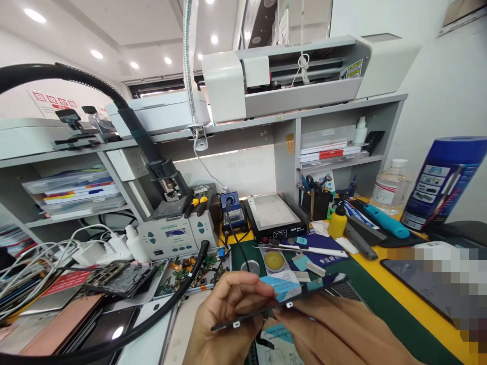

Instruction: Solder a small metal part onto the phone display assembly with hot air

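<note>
A thin dark phone panel (pixel 258 313), held nearly edge-on, spans both hands above the bench; small white tabs show along its near edge. My left hand (pixel 224 319) grips its left end, fingers curled over the top and the thumb side below. Wrapped around the right part is my right hand (pixel 335 324), its fingers underneath and along the edge. The panel's far right end looks glossy. Light-blue striped film (pixel 281 285) shows just behind the panel. The panel's broad faces are mostly hidden by the angle and the hands.
A green mat (pixel 384 299) lies under the hands. At left are a parts tray (pixel 163 279), stacked phones (pixel 61 324) and a black hose (pixel 167 314) curving across. Behind stand a hot-air station (pixel 175 235) and a heating plate (pixel 274 210). A yellow bottle (pixel 337 223) stands right.
</note>
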`<move>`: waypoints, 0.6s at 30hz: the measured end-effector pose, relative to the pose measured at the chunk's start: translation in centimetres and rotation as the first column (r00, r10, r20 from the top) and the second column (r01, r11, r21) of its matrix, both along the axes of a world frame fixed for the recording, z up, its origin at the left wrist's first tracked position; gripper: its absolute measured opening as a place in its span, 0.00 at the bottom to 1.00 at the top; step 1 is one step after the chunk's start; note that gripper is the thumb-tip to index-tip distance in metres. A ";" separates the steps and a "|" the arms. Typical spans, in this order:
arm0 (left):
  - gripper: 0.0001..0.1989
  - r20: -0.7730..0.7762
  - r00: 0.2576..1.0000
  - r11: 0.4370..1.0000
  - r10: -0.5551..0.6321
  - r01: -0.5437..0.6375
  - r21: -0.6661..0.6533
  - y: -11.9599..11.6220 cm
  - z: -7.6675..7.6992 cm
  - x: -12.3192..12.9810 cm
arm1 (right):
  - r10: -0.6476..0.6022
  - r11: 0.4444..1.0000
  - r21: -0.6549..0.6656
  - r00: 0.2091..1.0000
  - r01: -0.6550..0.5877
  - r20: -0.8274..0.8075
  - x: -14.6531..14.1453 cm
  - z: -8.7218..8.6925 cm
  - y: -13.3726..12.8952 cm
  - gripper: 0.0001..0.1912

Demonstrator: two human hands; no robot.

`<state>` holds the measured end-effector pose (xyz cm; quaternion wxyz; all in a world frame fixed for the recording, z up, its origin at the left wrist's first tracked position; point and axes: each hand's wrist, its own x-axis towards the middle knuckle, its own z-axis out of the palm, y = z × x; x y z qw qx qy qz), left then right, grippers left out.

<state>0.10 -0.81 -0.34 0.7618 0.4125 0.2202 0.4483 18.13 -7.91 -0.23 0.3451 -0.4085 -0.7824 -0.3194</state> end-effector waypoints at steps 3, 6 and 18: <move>0.14 0.011 1.000 0.999 -0.022 0.022 -0.026 0.1 0.0 -0.1 | -0.005 1.000 0.022 1.000 0.005 -0.019 -0.1 -0.4 0.1 0.19; 0.14 -0.006 0.999 0.998 -0.032 0.031 -0.057 0.1 0.1 -0.1 | -0.006 1.000 0.029 0.997 0.008 -0.078 -0.4 -0.2 0.2 0.18; 0.13 0.029 0.997 0.981 -0.077 0.081 -0.178 0.7 -0.6 -0.1 | 0.003 1.000 -0.015 0.943 -0.008 -0.333 -0.9 0.5 0.0 0.14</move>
